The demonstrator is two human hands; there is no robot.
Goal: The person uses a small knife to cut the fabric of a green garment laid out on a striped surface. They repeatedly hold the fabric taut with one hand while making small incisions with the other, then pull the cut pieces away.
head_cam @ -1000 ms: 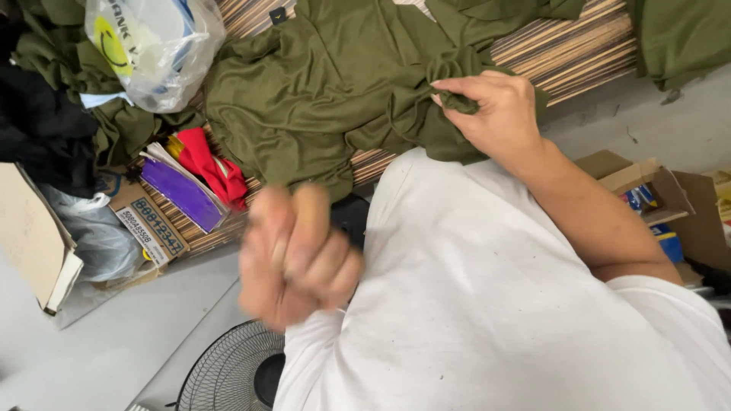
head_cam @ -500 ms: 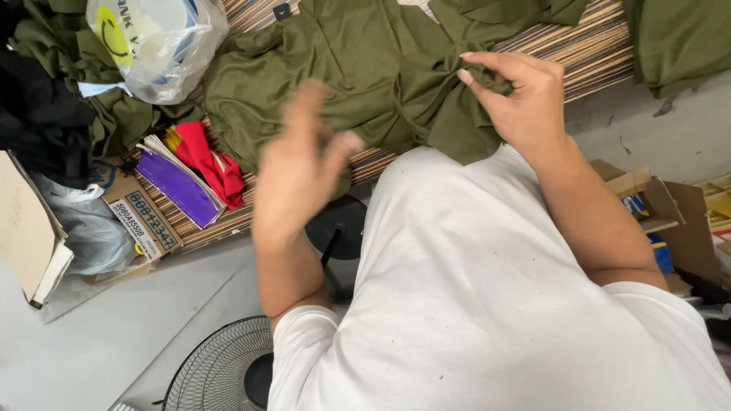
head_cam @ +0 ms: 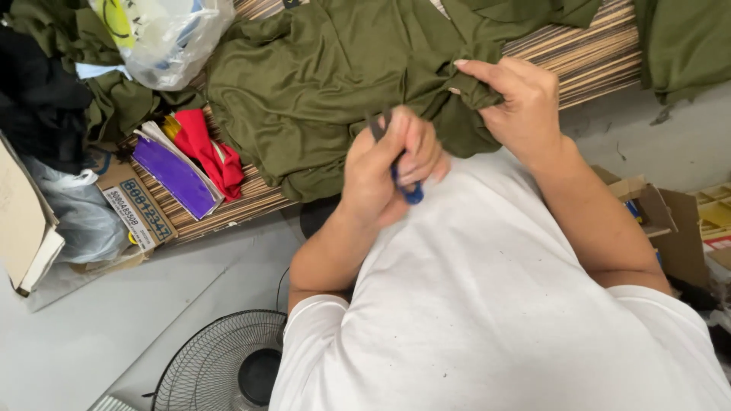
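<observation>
An olive green garment (head_cam: 320,84) lies spread over a striped tabletop (head_cam: 586,53). My right hand (head_cam: 521,103) pinches a bunched fold of this garment at its near edge. My left hand (head_cam: 388,171) is closed around small snips with a blue handle (head_cam: 411,194). Their dark blades (head_cam: 377,125) stick up out of my fist over the fabric, just left of the pinched fold. My white shirt (head_cam: 518,320) fills the lower right of the view.
A clear plastic bag (head_cam: 164,34), a red cloth (head_cam: 209,148) and a purple booklet (head_cam: 175,175) lie at the left of the tabletop, with black cloth (head_cam: 38,106) beyond. A floor fan (head_cam: 221,365) stands below. Cardboard boxes (head_cam: 662,221) sit at the right.
My left hand has come up from my lap to the fabric and now grips the snips. My right hand has kept its pinch on the olive fold.
</observation>
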